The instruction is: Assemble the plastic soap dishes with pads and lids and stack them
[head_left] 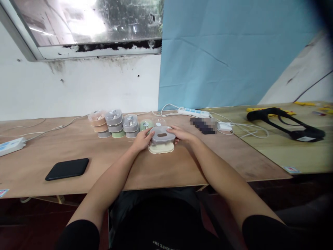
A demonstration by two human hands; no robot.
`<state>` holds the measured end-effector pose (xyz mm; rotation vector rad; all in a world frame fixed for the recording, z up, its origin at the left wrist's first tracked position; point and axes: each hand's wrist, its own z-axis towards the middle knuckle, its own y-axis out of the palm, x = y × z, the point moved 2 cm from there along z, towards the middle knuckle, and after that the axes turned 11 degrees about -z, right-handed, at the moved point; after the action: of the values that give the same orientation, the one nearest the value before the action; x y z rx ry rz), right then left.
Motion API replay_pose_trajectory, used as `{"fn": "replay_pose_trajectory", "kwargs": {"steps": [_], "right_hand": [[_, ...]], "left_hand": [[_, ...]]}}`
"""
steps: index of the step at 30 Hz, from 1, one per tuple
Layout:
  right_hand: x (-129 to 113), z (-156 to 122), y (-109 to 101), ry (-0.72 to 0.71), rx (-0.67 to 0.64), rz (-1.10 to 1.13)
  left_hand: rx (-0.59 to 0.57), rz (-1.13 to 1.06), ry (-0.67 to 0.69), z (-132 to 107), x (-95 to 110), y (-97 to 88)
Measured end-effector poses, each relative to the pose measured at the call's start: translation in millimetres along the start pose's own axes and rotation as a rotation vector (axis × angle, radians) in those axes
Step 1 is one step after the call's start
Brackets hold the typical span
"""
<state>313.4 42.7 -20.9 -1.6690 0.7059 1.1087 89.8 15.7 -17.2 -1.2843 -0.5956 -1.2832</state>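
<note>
Between my left hand (143, 139) and my right hand (181, 133) is a grey oval box part with a slot (163, 139). My fingers are closed on its left and right sides. Just below it on the table shows a cream scalloped-edged piece (161, 148); I cannot tell whether the two touch. A clear lid (158, 122) shows behind the grey part. Close to my left hand stands a green container (145, 125) with a clear lid, partly hidden by the hand.
Stacked lidded containers stand to the left: a peach stack (97, 121), a grey and green stack (114, 119) and a grey stack (130, 125). A black flat case (67, 168) lies front left. Power strips (194, 112), cables, a white adapter (224, 126) and a black frame (286, 125) are around.
</note>
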Motion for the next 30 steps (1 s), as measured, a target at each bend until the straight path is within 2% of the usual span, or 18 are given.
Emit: {"fn": "replay_pose_trajectory", "kwargs": {"steps": [8,16,24,30], "right_hand": [[7,3,-1,0.067,-0.093,-0.193],[-2,-4,1,0.082,-0.13,-0.405],[-3,-6,4,0.077,-0.181,-0.398],[-1,-5,5,0.11,-0.169,-0.378]], "left_hand": [[-0.094,0.083,-0.043,0,-1,1.1],[-0.084,0.278,-0.085,2,-8,-0.6],[-0.038,0.233,-0.097,5,-7,-4.0],[-0.029,0.271,-0.113,7,-7,-7.8]]}}
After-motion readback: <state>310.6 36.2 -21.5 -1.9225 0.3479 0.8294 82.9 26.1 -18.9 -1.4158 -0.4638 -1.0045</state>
